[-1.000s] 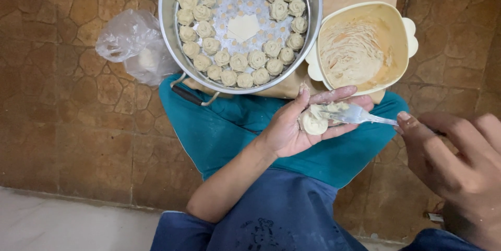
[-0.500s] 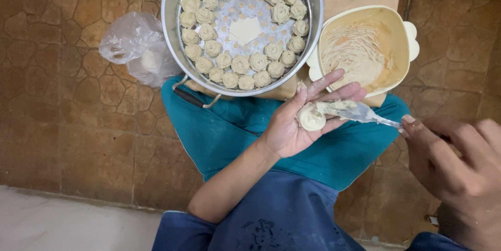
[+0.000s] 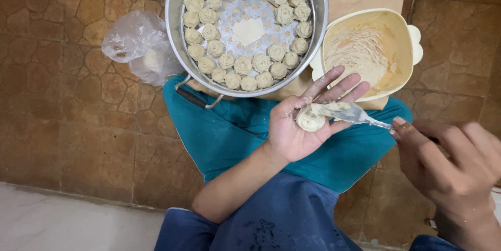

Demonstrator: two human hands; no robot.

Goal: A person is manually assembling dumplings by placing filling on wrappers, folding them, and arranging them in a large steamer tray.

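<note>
Cupping a small round dumpling (image 3: 310,120) in the open palm of the left hand (image 3: 302,126), fingers spread to steady it, the right hand (image 3: 449,162) pinches a spoon (image 3: 350,114) over it, beside the filling bowl (image 3: 404,37) and steamer tray (image 3: 177,32).

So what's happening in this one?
A person seated on a tiled floor cups a small dumpling wrapper in the open left hand. The right hand holds a spoon whose filling-smeared tip rests on it. Ahead sit a round metal steamer tray ringed with shaped dumplings, a cream bowl scraped nearly empty of filling, and a crumpled plastic bag.
</note>
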